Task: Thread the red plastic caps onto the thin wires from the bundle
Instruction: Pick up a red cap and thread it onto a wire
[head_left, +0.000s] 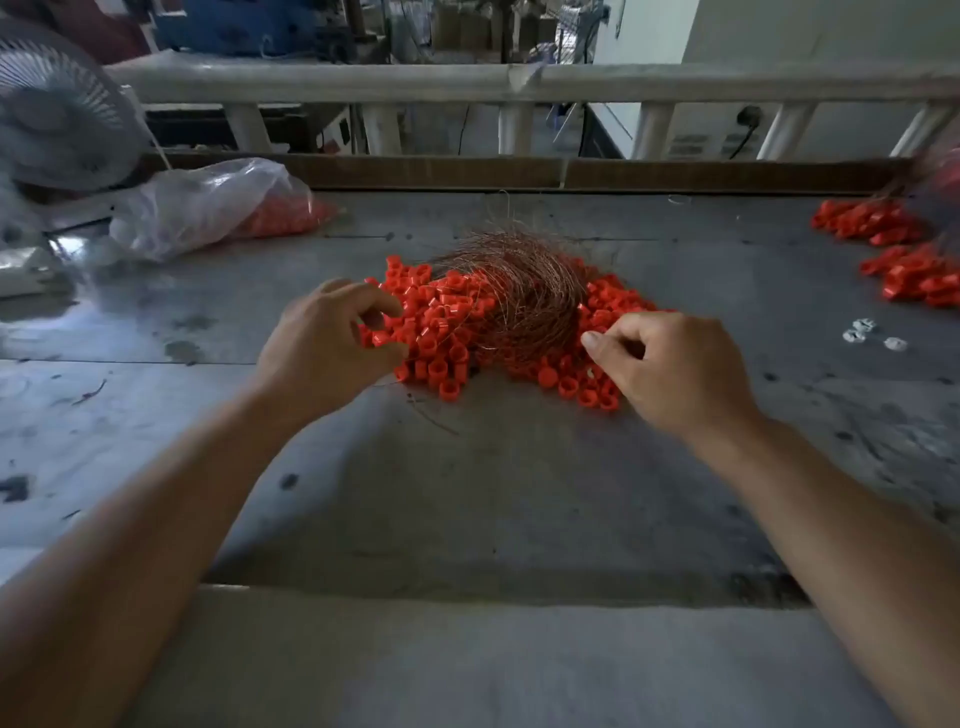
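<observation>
A tangled bundle of thin copper-coloured wires (519, 296) lies on a heap of small red plastic caps (441, 332) in the middle of the grey table (467, 493). My left hand (327, 353) sits at the heap's left edge, with its thumb and forefinger curled round a red cap (378, 338). A thin wire runs from that thumb toward the bundle. At the heap's right edge is my right hand (670, 369), fingers curled under and thumb stretched toward the caps. Whatever its fingers hold is hidden.
A clear plastic bag (208, 208) with more red caps lies at the back left, beside a fan (57, 109). More red caps (893, 249) are piled at the far right, near a few small white pieces (867, 335). A railing (519, 83) runs behind the table.
</observation>
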